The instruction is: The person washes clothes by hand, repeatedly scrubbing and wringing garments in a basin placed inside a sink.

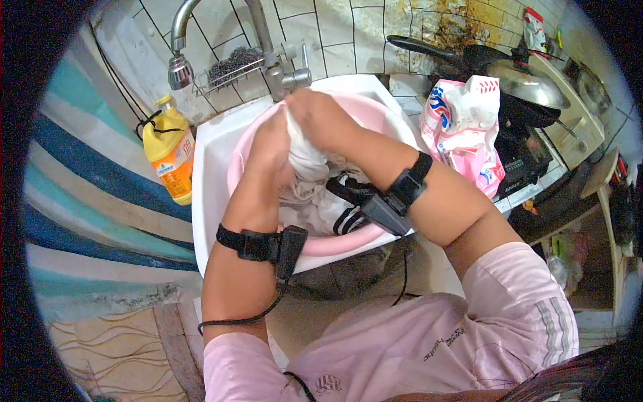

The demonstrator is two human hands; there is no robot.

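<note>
And it's a kitchen I'm looking in on, a home one by its modest, lived-in look! Just past the right hand (320, 122), I've got a faucet (267, 40) over a white sink (209, 201); farther right of that hand, a black pan handle (423, 46), a metal lid (526, 84) and grease-stained wall tiles (462, 21).

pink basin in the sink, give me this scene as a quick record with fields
left hand: gripping white cloth
right hand: gripping the same cloth, farther from the wearer
container: pink basin, sitting in a white sink
basin contents: wet-looking laundry, mostly white, some black
faucet: no water visible at its mouth
left of sink: yellow jug, orange label
right of sink: pink-and-white plastic bag
</note>
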